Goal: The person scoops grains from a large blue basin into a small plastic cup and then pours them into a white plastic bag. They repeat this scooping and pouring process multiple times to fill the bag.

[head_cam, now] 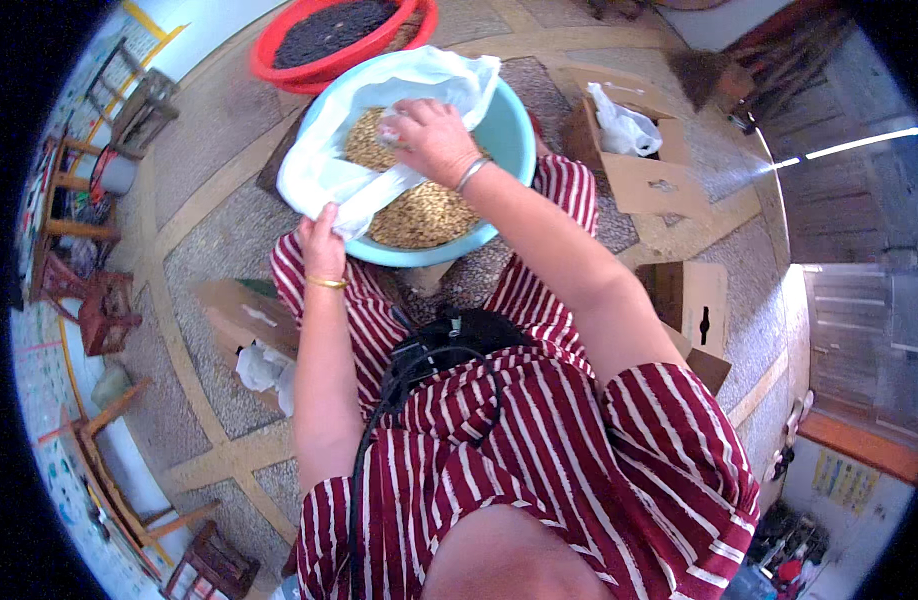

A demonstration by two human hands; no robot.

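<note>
In the head view a light blue plastic basin (423,258) stands on the floor between my knees. Golden-brown grains or seeds (421,225) lie in it, their kind too small to tell. A white plastic bag (309,176) drapes over the basin's left and far rim, and a strip of it crosses the grains. My left hand (324,244) pinches the bag's near edge at the left rim. Above the grains, my right hand (433,139) has curled fingers, with something small and pale at the fingertips. Whether they grip it is unclear.
Red basins (260,67) with dark contents sit beyond the blue one. Cardboard boxes stand at right (658,180), near right (706,300) and left (241,315), two with white plastic bags. Wooden chairs (106,311) line the left wall.
</note>
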